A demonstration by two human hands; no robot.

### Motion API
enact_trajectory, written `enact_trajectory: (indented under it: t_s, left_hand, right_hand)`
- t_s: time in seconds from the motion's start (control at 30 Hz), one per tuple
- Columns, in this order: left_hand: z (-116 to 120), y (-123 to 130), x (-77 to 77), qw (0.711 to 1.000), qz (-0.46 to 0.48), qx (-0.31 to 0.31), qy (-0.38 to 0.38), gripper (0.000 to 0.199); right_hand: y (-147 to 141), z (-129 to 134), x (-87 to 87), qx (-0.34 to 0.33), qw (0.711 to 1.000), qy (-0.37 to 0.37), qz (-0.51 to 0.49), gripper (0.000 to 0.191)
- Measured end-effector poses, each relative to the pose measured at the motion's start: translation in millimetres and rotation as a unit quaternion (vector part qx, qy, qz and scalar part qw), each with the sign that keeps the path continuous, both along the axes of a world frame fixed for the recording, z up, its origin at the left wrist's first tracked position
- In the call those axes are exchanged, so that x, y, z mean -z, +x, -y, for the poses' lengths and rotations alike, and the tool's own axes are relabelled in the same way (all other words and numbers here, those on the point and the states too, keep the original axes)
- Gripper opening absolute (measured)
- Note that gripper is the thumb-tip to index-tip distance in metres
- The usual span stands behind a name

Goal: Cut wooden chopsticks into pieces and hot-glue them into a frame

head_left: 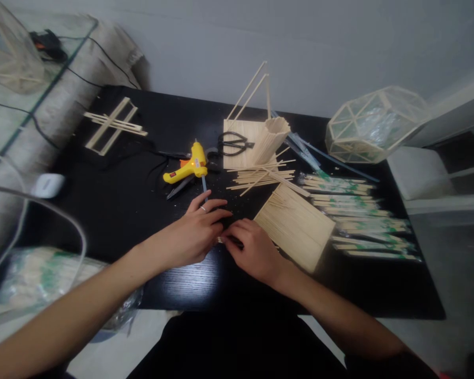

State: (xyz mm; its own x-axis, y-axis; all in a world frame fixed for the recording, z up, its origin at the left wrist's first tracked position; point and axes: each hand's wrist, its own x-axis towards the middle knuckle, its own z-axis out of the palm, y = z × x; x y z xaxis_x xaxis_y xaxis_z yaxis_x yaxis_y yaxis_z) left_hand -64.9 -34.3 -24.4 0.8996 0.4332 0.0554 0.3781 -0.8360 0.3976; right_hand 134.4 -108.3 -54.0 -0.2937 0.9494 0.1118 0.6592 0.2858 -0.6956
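My left hand and my right hand meet low over the black table, fingertips almost touching. On the left, the outer fingers stretch apart while the index curls down toward a hidden thumb. The right fingers are bent in a pinch. A tiny pale bit shows between the hands; the rest of what they hold is covered. Just beyond my left fingers lies a yellow glue gun with a glue stick sticking out of its back. A flat panel of wooden sticks is beside my right hand.
Behind are black-handled scissors, loose sticks and a stick-built cup on a square base. Packaged stick bundles and a geometric frame are at right. Crossed stick frames lie at left, near cables.
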Motion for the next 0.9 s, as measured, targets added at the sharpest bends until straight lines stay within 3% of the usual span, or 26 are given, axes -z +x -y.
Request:
enact_trajectory:
  t_s: [0.2,0.37,0.5,0.73,0.9]
  left_hand:
    - [0,-1,0.7,1.0,0.01,-0.009,-0.001,0.019]
    - [-1,-1,-1.2,1.0,0.024,-0.001,-0.018,0.006]
    - [-4,-2,-7.9,0.998,0.063,-0.009,-0.019,0.013]
    - [-20,-10,-14.0,0.962,0.211,-0.173,0.001,0.018]
    - [-32,-18,-13.5,0.935,0.241,-0.259,-0.016,0.036]
  right_hand:
    - [11,1,-11.3,0.031,0.998,-0.045,-0.037,0.009]
    - [13,8,-17.6,-0.016,0.997,-0.044,0.068,0.019]
    - [8,15,-17.6,-0.07,0.99,-0.016,0.12,0.009]
    - [-6,24,-13.7,-0.16,0.973,0.027,0.161,0.019]
    - [-18,24,-17.2,-0.225,0.951,0.097,0.19,0.013]
